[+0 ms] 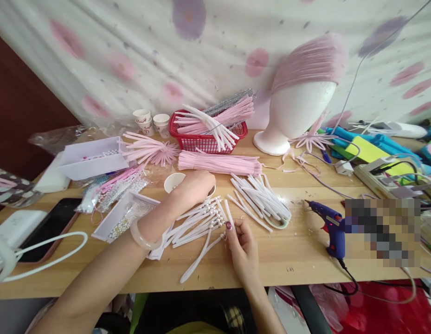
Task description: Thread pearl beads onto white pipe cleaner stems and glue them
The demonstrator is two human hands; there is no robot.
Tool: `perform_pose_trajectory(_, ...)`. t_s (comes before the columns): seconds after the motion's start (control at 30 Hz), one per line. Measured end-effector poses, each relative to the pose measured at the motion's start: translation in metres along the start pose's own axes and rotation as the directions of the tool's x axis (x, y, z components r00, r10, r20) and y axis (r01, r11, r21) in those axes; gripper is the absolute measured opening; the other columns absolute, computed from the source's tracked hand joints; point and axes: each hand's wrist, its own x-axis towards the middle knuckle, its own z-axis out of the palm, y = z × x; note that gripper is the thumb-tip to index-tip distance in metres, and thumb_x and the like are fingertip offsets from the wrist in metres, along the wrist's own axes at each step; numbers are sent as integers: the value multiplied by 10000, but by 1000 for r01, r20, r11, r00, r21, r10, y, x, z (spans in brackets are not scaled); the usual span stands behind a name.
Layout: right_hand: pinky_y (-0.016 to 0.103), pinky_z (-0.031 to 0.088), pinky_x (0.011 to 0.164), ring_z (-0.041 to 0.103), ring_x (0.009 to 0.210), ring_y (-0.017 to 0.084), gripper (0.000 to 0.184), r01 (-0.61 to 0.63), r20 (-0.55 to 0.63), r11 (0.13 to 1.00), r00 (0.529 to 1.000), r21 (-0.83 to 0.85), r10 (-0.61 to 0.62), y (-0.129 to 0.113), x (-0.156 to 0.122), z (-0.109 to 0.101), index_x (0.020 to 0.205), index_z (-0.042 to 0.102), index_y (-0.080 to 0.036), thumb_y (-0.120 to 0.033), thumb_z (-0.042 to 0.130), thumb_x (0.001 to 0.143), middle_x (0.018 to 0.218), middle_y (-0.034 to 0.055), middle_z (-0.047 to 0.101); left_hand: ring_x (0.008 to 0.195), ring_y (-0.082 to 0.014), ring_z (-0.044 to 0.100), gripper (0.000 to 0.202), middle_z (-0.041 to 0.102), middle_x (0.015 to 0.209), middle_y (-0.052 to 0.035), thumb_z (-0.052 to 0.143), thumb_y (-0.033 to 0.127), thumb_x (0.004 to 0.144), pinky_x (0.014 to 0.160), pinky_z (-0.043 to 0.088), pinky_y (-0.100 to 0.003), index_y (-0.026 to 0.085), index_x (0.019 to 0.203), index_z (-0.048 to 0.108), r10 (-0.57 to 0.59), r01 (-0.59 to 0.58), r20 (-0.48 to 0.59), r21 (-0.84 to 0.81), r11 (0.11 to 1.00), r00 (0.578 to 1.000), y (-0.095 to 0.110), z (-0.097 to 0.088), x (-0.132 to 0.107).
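My left hand (199, 183) reaches over a white paper cup (173, 182) and bends down at its right side, by the rim of what looks like a second cup. Its fingers are hidden behind the back of the hand. My right hand (243, 243) pinches a folded white pipe cleaner (228, 211) upright between thumb and fingers. Just left of it lies a pile of white pipe cleaners with pearl beads (197, 222) at their ends. A bundle of plain white pipe cleaners (262, 199) rests to the right.
A purple glue gun (331, 225) lies at right. Behind are a pink pipe cleaner bundle (218, 163), a red basket (204, 143) and a white foam head (292, 116). Bead trays (111, 220) and a phone (51, 227) are at left.
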Motion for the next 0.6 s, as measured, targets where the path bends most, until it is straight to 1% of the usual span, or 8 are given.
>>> perform_pose_trajectory(0.1,277,331,538,406,586,147,401,6,-10,1000,1000,12,-6,0,0,0,921,668,-211,-610,638,953,668,-43,506,1085,-253,694,291,695,1255,-93,693,331,976,918,597,-465,183,1226,675,10,-20,-60,-174,985,998,-5,-3,-2)
perform_pose_trajectory(0.17,269,307,504,381,556,139,399,11,-12,1000,1000,29,-10,1,0,-1,910,667,-215,-609,634,958,643,-52,480,1043,-242,680,100,720,1096,-74,693,225,956,932,571,-446,158,1026,716,-2,-47,-144,-332,942,990,-8,-7,-9)
perform_pose_trajectory(0.2,265,297,491,367,543,134,399,14,-12,999,1000,40,-13,2,-1,-2,897,661,-216,-608,630,963,629,-58,461,1010,-236,668,34,715,1004,-61,684,165,938,930,556,-425,158,922,712,-19,-65,-192,-422,904,981,-10,-10,-14)
perform_pose_trajectory(0.27,258,281,473,344,521,126,399,19,-14,998,1000,66,-18,2,-2,-2,878,643,-219,-607,627,969,606,-71,426,908,-210,637,122,675,874,-39,649,96,906,868,538,-360,174,818,680,-73,-114,-272,-610,784,959,-10,-11,-30)
perform_pose_trajectory(0.33,252,274,462,333,502,119,397,26,-14,995,1000,98,-24,2,-4,-3,875,628,-220,-605,627,973,586,-82,406,765,-163,593,68,646,860,-18,618,140,921,726,525,-289,191,894,654,-145,-166,-303,-794,585,942,-7,-7,-48)
perform_pose_trajectory(0.43,242,278,456,327,480,111,399,36,-7,988,999,150,-35,-3,-6,-2,887,620,-219,-606,614,984,561,-91,396,644,-105,520,39,590,850,-9,536,205,959,584,476,-204,198,932,563,-223,-187,-222,-968,164,949,3,10,-73)
perform_pose_trajectory(0.53,230,273,448,320,471,102,391,28,8,981,1000,192,-30,-9,-6,-2,868,612,-218,-592,632,981,552,-92,398,585,-66,457,136,527,807,-15,441,143,966,520,414,-143,177,858,516,-218,-117,-67,-968,-223,974,13,30,-84)
perform_pose_trajectory(0.6,227,274,447,317,472,98,386,15,18,977,1000,214,-19,-13,-4,-2,837,601,-219,-577,663,967,555,-89,401,560,-52,436,202,502,788,-12,391,124,987,510,402,-123,170,824,502,-191,-70,12,-908,-413,981,17,40,-83)
